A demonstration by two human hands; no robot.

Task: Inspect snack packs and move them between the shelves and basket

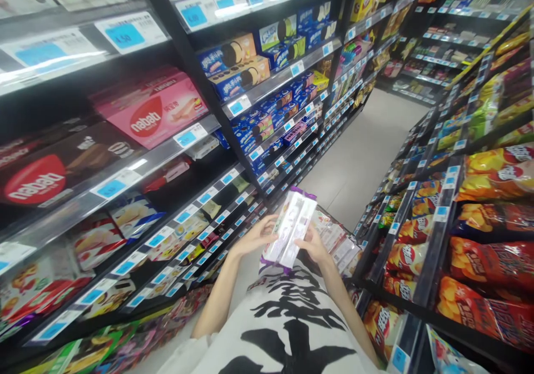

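In a shop aisle, the person holds the snack packets [291, 225], white with purple ends, tilted upright just above the black-and-white shirt [292, 324]. The left hand [253, 236] is curled around their left edge, and the right hand [314, 246] is closed on their lower right edge, fingers pressed to the wrapper. Just behind them lies a heap of wrapped packs [339, 241]; a pink Nabati box [155, 112] and Oreo boxes [233, 62] sit on the left shelves, and crisp bags [492, 262] fill the right-hand racks.

My left: black metal shelving [167, 152] – pink cardboard wafer carton [154, 112], blue biscuit cartons [233, 65] | my right: facing black rack [434, 240] – orange crisp bags [492, 262]
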